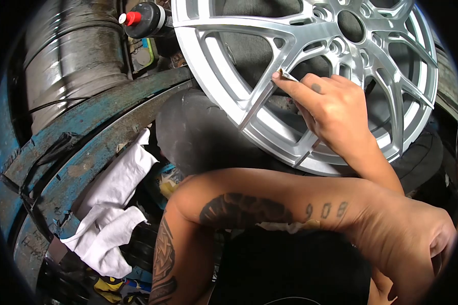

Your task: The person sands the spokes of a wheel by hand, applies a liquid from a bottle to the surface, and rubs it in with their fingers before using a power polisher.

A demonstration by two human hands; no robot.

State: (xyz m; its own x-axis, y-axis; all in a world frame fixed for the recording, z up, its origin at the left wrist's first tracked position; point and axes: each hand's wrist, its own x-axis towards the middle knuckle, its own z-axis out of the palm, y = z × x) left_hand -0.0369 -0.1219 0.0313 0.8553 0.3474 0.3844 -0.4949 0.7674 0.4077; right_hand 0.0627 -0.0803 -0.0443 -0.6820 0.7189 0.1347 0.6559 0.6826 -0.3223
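Observation:
A silver alloy wheel rim (285, 38) with split spokes fills the upper right. My right hand (336, 109) rests over it, index finger stretched along a spoke edge. Between its fingers is a small folded piece of sandpaper (288, 75), pale with a brown side, touching the spoke. My tattooed left arm crosses in front of my body, under the rim. At the lower right, my left hand (420, 234) is closed, bent at the wrist with its fingers curled. What those fingers hold, if anything, is hidden.
Beneath the rim is a dark rounded support (188, 127). A white cloth (109, 213) hangs by a worn blue metal frame (81, 127). At the top left stand a plastic-wrapped cylinder (76, 56) and a black bottle with a red cap (145, 20). Yellow-and-black gloves (107, 290) lie lower left.

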